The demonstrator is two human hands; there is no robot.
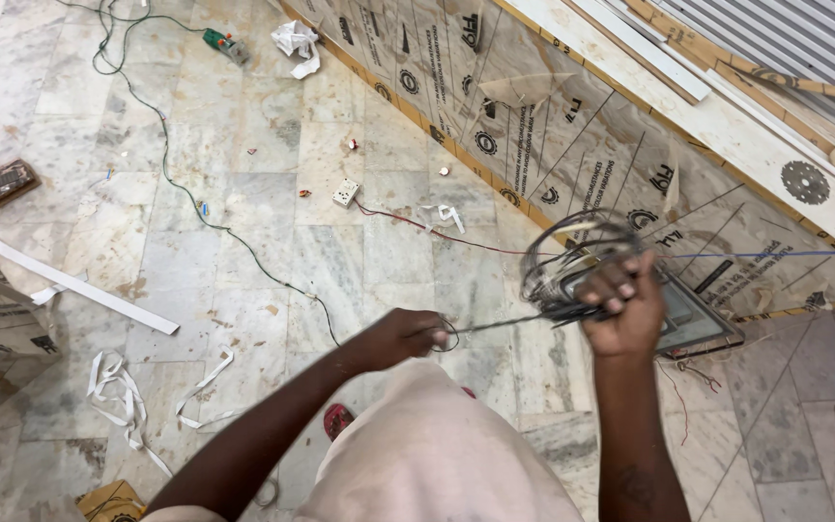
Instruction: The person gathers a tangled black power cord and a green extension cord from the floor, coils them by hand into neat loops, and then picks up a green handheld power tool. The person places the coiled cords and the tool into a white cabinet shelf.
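Note:
My right hand (622,307) is raised and closed around a coiled bundle of dark cable (572,259), together with what looks like a power tool body, blurred. A taut strand of the cable runs left to my left hand (404,335), which pinches it between the fingers. Both hands are above a marble floor (244,193). The loops of the coil stick up above my right fist.
A long panel wrapped in printed protective film (572,145) runs diagonally along the right. A white socket box (345,192) with a red wire lies on the floor. A green cable (176,184) snakes across it. White edging strips (128,391) and a white batten (60,280) lie at left.

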